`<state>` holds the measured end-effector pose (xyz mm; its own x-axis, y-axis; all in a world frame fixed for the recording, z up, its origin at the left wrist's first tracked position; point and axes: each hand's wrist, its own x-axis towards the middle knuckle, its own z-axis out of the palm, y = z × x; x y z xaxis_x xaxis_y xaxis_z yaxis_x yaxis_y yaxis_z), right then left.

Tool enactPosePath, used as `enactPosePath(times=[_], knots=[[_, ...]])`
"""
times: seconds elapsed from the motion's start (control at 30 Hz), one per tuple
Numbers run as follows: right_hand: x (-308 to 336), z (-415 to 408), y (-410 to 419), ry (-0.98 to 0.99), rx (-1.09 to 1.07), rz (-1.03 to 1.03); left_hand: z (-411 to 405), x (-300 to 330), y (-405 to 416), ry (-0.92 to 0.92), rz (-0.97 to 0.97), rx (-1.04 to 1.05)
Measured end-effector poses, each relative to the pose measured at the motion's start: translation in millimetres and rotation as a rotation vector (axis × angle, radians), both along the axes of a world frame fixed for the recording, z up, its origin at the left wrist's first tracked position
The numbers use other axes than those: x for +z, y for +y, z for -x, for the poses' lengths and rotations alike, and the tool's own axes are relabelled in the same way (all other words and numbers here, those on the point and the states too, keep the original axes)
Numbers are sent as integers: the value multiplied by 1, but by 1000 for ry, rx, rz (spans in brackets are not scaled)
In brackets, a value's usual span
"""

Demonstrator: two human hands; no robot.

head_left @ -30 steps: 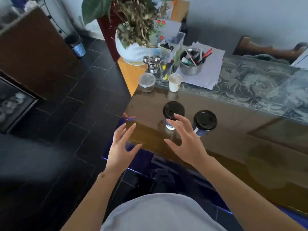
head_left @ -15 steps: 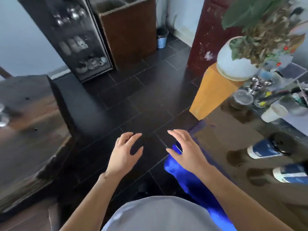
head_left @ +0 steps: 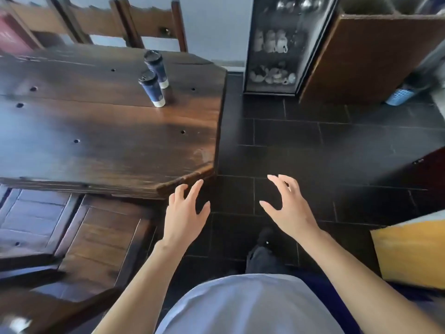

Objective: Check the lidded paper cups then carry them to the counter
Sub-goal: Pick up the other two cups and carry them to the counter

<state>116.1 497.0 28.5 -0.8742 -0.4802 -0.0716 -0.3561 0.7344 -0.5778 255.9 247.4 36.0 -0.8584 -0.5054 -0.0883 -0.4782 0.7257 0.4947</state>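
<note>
Head view, looking down past a pale shirt front. Left hand [head_left: 184, 214] empty, fingers spread and slightly curled, held in the air just beside the near corner of the dark wooden surface [head_left: 101, 131], not touching it. Right hand [head_left: 289, 208] likewise empty, fingers wide apart and curved, over the black tiled floor [head_left: 325, 153], near the left hand but apart from it. Two lidded paper cups on the surface, well apart from both hands: nearer cup [head_left: 152, 89] dark blue with a white base band and black lid, upright; farther cup [head_left: 156, 68] of the same make, just behind the first and close beside it, whether touching cannot be told. Both lids on. Wooden chairs [head_left: 149, 22] along the far edge of the surface; a wooden chair seat [head_left: 96, 237] below its near edge, at lower left. Glass-fronted cabinet [head_left: 277, 44] against the far wall, its contents blurred. Brown box-like cabinet [head_left: 373, 56] beside it on the right. Small blue basket [head_left: 401, 96] on the floor at far right. Yellow-orange block [head_left: 414, 249] at the right edge.
</note>
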Motion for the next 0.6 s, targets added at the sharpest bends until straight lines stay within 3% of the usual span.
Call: enactPosePath(times=[0.2, 0.6], knots=[[-8, 91, -69, -32, 154, 44, 49, -7, -43, -32, -65, 211], [-16, 360, -176, -147, 466, 98, 276, -9, -88, -34, -167, 513]])
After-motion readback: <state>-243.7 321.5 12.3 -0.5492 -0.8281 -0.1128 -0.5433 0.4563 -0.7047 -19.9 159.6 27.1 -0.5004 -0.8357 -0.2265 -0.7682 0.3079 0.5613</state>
